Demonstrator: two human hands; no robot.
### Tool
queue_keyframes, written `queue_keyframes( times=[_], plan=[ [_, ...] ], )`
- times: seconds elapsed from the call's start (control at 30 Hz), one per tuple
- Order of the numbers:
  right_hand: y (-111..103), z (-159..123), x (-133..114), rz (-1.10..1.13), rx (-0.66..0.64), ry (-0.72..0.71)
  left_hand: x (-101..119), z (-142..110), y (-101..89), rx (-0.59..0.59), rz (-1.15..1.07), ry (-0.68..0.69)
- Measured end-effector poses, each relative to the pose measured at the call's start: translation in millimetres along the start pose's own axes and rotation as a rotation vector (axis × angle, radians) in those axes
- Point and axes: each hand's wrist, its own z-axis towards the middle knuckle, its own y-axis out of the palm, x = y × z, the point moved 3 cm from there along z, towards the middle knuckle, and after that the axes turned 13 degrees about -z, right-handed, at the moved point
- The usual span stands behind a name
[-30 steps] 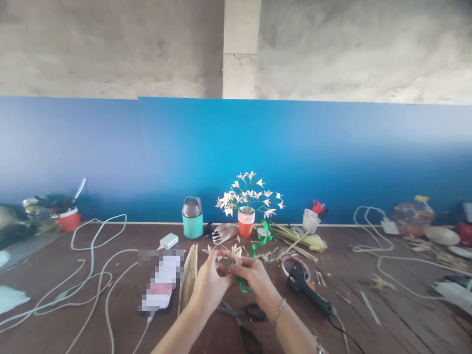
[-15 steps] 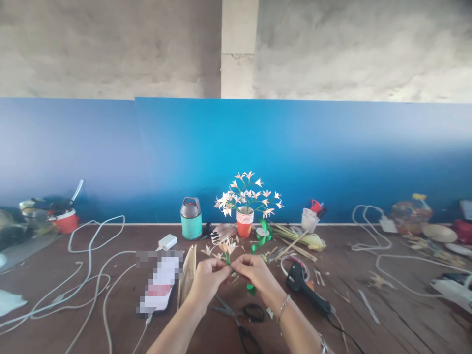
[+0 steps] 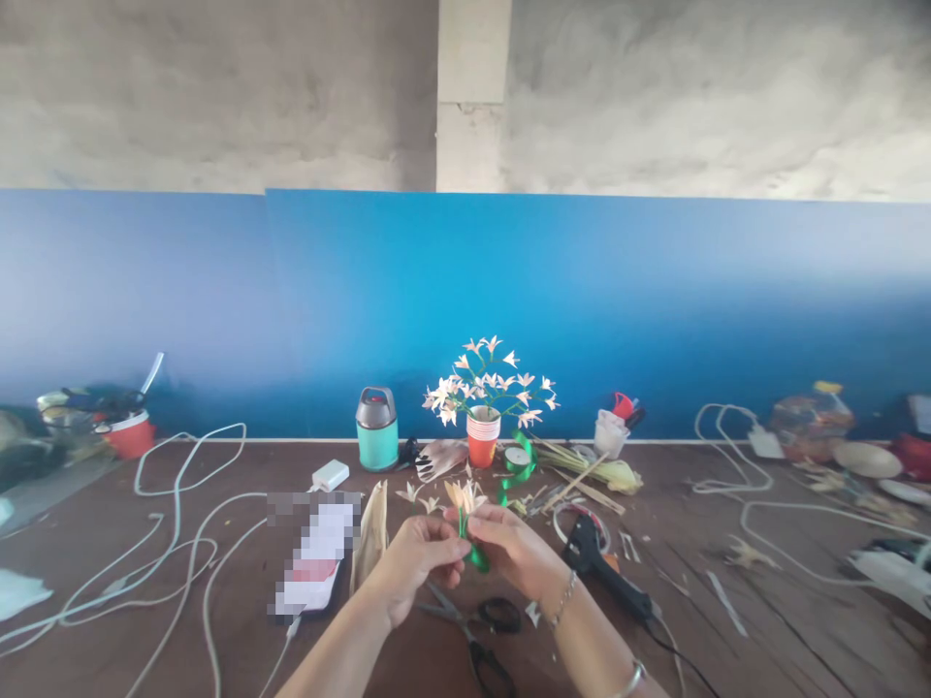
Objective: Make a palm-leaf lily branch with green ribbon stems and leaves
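Both my hands meet over the middle of the table around a small handmade flower with pale petals and a green stem. My left hand pinches the stem between thumb and fingers. From the other side, my right hand closes its fingers on the flower just under the petals. A green ribbon hangs between the hands, and its far part runs back to a ribbon roll. Black-handled scissors lie beneath my wrists. Behind stands a red paper cup holding several similar flowers.
A black glue gun with a cord lies right of my right wrist. Left are a phone, a dried husk and white cables. A teal flask, dried stalks and a white cup stand or lie further back.
The flower has shifted slightly right and tilted. My right fingers have moved up toward its petals, while my left hand has turned a little and moved slightly lower.
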Motion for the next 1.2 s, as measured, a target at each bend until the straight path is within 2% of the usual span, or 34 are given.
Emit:
queue_keyframes(
  times=[0.1,0.27,0.47,0.57,0.63,0.77,0.9,1.0,1.2],
  plan=[
    [1.7,-0.8,2.1,0.012,0.007,0.009,-2.2,-2.3,2.6,-0.026,-0.039,-0.041],
    [-0.9,1.5,4.7,-0.018,0.124,0.042,-0.7,-2.0,5.3,0.044,0.090,0.001],
    [-1.8,6.2,6.6,-0.054,0.310,0.026,-2.6,2.5,-2.2,0.235,0.432,0.224],
    [-0.4,6.7,7.0,-0.075,0.373,0.031,0.3,1.2,-2.2,0.286,0.526,0.293],
    [0.5,6.9,7.2,-0.099,0.368,0.047,3.1,-0.6,-0.2,0.290,0.471,0.281],
    [-0.7,7.5,7.4,-0.174,0.301,0.038,5.1,-2.9,2.8,0.284,0.216,0.186],
    [-3.6,6.5,8.4,-0.145,0.237,0.073,2.3,-2.0,1.9,0.258,0.024,0.128],
    [-4.0,4.8,7.6,-0.096,0.215,0.108,1.6,-1.6,0.9,0.241,-0.054,0.140],
    [0.0,4.8,6.5,-0.051,0.211,0.102,3.2,-0.9,-4.5,0.281,-0.103,0.165]
  ],
)
